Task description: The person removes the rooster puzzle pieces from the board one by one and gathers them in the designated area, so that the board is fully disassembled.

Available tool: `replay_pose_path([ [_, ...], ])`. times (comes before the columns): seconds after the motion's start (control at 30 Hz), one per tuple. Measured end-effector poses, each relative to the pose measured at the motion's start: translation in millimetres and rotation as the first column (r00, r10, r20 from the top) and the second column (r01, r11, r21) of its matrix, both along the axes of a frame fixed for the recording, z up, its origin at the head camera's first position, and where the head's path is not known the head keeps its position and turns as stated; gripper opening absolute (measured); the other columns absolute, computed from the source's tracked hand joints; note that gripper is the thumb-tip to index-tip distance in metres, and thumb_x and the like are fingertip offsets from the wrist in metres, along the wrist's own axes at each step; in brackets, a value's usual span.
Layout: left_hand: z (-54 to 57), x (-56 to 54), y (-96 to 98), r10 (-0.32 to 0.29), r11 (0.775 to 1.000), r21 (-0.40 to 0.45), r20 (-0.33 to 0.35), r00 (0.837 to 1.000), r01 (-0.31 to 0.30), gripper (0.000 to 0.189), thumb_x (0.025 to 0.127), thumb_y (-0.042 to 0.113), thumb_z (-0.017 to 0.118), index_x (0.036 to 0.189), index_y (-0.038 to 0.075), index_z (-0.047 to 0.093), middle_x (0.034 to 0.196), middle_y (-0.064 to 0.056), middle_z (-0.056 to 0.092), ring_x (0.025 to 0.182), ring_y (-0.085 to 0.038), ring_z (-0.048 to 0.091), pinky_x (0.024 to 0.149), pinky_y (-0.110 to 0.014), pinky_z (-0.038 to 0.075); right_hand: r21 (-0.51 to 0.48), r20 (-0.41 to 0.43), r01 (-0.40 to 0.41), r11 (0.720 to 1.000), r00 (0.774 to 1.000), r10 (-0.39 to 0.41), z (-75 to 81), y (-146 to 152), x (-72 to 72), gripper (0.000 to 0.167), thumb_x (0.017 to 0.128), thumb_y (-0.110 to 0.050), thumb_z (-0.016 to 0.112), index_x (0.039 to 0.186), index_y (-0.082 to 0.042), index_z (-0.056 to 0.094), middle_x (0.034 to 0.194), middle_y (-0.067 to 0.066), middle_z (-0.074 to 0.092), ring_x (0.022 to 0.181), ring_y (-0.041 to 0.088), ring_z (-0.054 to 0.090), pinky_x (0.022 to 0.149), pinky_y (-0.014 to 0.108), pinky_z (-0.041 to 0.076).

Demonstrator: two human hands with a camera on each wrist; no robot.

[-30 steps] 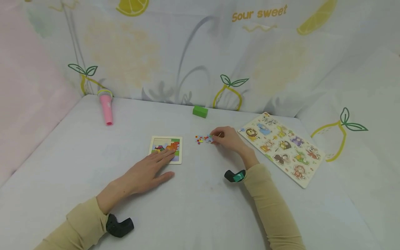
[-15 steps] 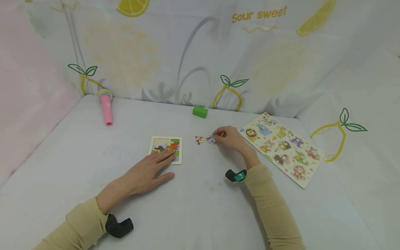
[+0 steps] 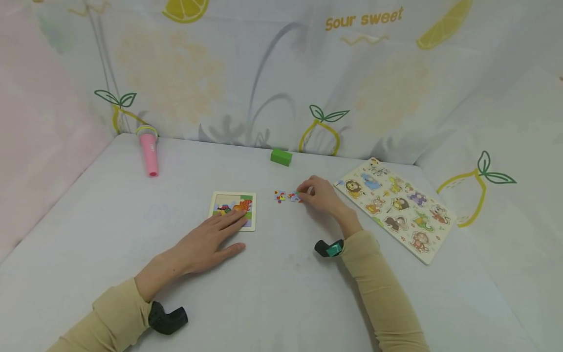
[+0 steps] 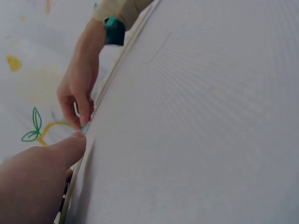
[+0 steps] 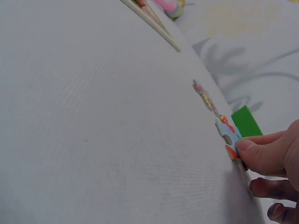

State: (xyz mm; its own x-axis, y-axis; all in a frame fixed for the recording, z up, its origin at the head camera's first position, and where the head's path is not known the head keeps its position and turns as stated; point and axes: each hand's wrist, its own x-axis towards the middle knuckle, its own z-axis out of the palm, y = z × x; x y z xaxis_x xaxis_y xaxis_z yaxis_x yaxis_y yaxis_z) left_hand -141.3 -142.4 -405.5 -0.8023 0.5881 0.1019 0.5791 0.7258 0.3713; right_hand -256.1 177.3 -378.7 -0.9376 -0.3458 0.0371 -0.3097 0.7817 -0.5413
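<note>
My left hand (image 3: 202, 242) lies with straight fingers over the lower part of a small square jigsaw board (image 3: 254, 220). Its upper picture area shows, partly filled, with a bare patch at the top. Right of the board, my right hand (image 3: 320, 195) pinches a light-blue jigsaw piece (image 5: 225, 130) between thumb and forefinger, low at the tabletop. A second, colourful jigsaw piece (image 3: 280, 196) lies just left of the pinched one, with a narrow gap between them in the head view. The left wrist view shows my left thumb (image 4: 70, 149) near the board's edge.
At the right lies a large wooden animal puzzle board (image 3: 398, 208). A green block (image 3: 281, 157) sits at the back of the white table (image 3: 272, 293). A pink toy microphone (image 3: 150, 151) lies at the back left. A printed cloth backdrop (image 3: 246, 73) hangs behind.
My right hand shifts slightly right with the pinched jigsaw piece, then back left, and the piece has turned a little. The left hand stays on the board.
</note>
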Motion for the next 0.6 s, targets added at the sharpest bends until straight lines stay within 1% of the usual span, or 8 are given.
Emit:
replay_pose_path([
  [0.27,0.6,0.1,0.3,0.002,1.0,0.0,0.011,1.0,-0.002,0.067,0.1,0.049,0.055,0.155,0.014,0.039,0.162,-0.007,0.033,0.148,-0.032,0.032,0.12,-0.052,0.025,0.009,-0.011,0.004,1.0,1.0,-0.004,-1.3,-0.3,0.4,0.017,0.094,-0.012,0.069,0.109,-0.004,0.075,0.103,0.009,0.065,0.082,0.02,0.056,0.073,0.027,0.044],
  [0.6,0.5,0.2,0.6,0.0,1.0,-0.001,0.002,1.0,0.0,0.067,0.1,0.048,0.056,0.154,0.013,0.039,0.162,-0.006,0.033,0.148,-0.031,0.032,0.121,-0.052,0.024,-0.023,0.0,0.022,0.999,1.0,-0.022,-6.3,0.6,-2.3,0.016,0.095,-0.015,0.068,0.108,-0.006,0.074,0.105,0.008,0.067,0.085,0.021,0.058,0.075,0.029,0.046],
])
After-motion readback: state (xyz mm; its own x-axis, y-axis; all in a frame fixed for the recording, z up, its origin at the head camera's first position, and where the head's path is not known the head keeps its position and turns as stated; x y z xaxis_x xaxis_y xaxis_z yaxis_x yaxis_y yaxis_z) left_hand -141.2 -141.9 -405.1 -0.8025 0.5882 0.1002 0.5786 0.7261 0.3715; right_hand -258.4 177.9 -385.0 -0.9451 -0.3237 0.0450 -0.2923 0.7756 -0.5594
